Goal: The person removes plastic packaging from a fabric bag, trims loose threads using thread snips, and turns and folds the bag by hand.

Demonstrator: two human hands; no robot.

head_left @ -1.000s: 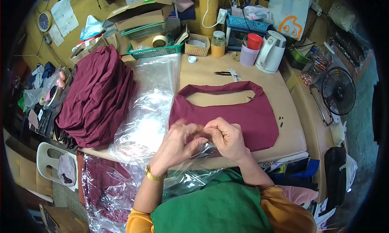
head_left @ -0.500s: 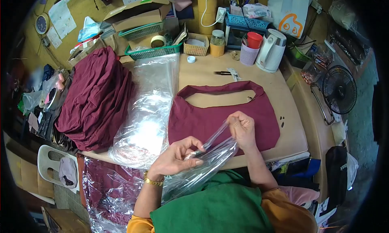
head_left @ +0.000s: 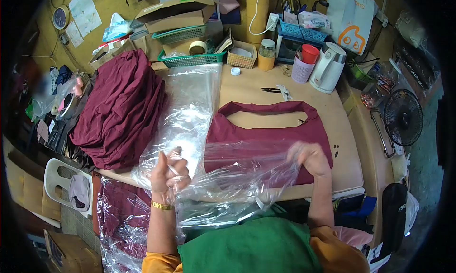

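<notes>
A clear plastic bag [head_left: 237, 178] is stretched between my two hands, above the table's front edge. My left hand [head_left: 170, 171], with a gold bracelet at the wrist, is closed on the bag's left side. My right hand [head_left: 311, 158], slightly blurred, grips its right end with bent fingers. Behind the film lies a maroon cloth bag [head_left: 266, 135], flat on the table with its strap loop toward the back. To the left of it, a stack of clear plastic bags [head_left: 190, 107] lies flat, its front part behind my left hand.
A tall pile of maroon cloth [head_left: 118, 111] stands at the left. Toward the back are small black snips [head_left: 271, 89], a white cap [head_left: 235, 71], a jar [head_left: 267, 52], a lilac cup [head_left: 301, 70] and a white kettle [head_left: 328, 66]. A fan [head_left: 403, 116] stands at the right.
My hands have moved apart, the left one to the left and the right one to the right. The plastic bag, bunched before, is now spread wide between them. The view has shifted slightly.
</notes>
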